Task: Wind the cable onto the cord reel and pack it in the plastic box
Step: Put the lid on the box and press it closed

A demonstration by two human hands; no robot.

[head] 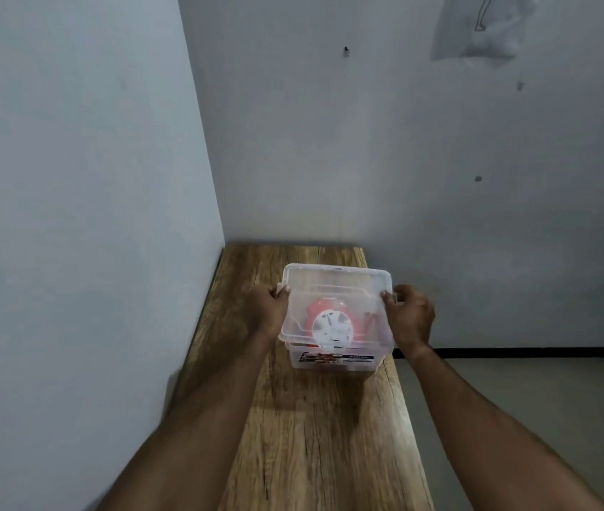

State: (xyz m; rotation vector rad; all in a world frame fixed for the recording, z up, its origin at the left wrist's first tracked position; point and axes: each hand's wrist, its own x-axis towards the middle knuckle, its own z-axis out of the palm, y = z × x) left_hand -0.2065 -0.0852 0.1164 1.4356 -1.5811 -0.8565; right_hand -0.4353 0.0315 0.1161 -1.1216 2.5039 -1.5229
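Note:
A clear plastic box [333,363] stands on the wooden table, with a printed label on its near wall. Its clear lid [333,285] lies over the top. Through the lid I see the orange cord reel [332,322] with a white round face, lying inside. My left hand [267,307] grips the lid's left edge and my right hand [411,315] grips its right edge. Whether the lid is fully seated cannot be told. The cable itself is not clearly visible.
The narrow wooden table [315,437] runs away from me, with a wall along its left side and another at its far end. To the right is open floor [532,381]. A small screw [346,50] sticks out of the far wall.

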